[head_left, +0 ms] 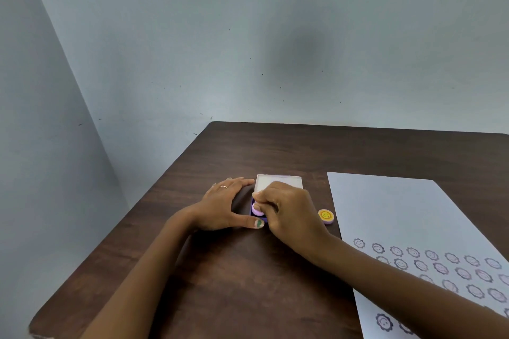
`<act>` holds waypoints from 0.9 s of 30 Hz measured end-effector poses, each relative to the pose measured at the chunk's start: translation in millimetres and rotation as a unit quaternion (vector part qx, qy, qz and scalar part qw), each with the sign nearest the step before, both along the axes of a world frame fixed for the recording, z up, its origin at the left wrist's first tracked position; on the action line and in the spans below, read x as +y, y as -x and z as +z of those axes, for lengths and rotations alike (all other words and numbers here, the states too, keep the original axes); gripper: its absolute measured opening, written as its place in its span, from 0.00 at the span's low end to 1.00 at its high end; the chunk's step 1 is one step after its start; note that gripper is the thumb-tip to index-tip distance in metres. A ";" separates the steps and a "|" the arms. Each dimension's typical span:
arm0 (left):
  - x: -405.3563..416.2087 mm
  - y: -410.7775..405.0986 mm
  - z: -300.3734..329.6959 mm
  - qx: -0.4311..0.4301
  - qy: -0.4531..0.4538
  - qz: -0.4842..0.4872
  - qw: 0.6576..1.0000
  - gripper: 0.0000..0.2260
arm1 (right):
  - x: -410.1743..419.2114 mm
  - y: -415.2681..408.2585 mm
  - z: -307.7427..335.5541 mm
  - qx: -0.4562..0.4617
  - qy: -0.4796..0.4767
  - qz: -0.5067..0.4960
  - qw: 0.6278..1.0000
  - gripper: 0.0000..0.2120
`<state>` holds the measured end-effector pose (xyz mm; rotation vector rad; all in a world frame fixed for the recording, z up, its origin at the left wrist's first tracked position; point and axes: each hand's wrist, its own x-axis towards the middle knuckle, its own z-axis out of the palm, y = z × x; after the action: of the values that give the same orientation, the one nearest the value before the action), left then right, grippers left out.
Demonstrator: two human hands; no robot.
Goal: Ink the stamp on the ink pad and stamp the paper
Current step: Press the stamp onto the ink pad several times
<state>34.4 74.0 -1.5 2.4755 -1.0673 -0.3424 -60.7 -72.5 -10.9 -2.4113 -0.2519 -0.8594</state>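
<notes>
Inking goes best if the right hand (289, 209), pinched on the purple stamp (257, 210), presses straight down on the ink pad (278, 183) mid-table while the left hand (224, 205), fingers spread, steadies its case, paper (399, 215) waiting toward the right edge

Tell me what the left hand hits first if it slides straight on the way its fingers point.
Likely the raised lid of the ink pad: the left hand points right, fingertips about at its edge. Contact unclear.
</notes>
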 end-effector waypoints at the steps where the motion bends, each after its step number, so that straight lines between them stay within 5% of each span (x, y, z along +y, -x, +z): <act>1: 0.2 0.7 0.1 -0.002 0.004 -0.001 1.000 0.40 | 0.5 1.9 -1.3 -0.003 0.009 0.006 1.000 0.04; 7: 0.2 1.4 1.3 -0.003 0.009 -0.003 1.000 0.39 | -0.5 -2.4 -1.2 -0.010 -0.094 -0.026 0.995 0.05; 12: 0.1 1.7 0.6 -0.001 0.007 -0.001 1.000 0.40 | -0.2 2.9 -1.8 -0.002 0.018 0.007 1.000 0.05; 19: -0.5 1.2 1.2 -0.002 0.000 0.000 1.000 0.40 | 2.2 -1.6 -2.9 -0.003 -0.132 -0.039 0.990 0.07; 24: 0.1 1.6 0.3 -0.001 0.008 0.000 1.000 0.40 | 2.9 5.7 -1.8 -0.012 0.010 0.006 1.000 0.05; 27: 0.3 0.7 0.4 -0.001 0.008 -0.002 1.000 0.40 | 3.2 2.4 -2.5 -0.017 0.006 -0.010 1.000 0.05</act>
<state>33.7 74.3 -1.1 2.4607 -1.0708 -0.3326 -63.0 -69.3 -13.4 -2.4163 -0.2478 -0.9109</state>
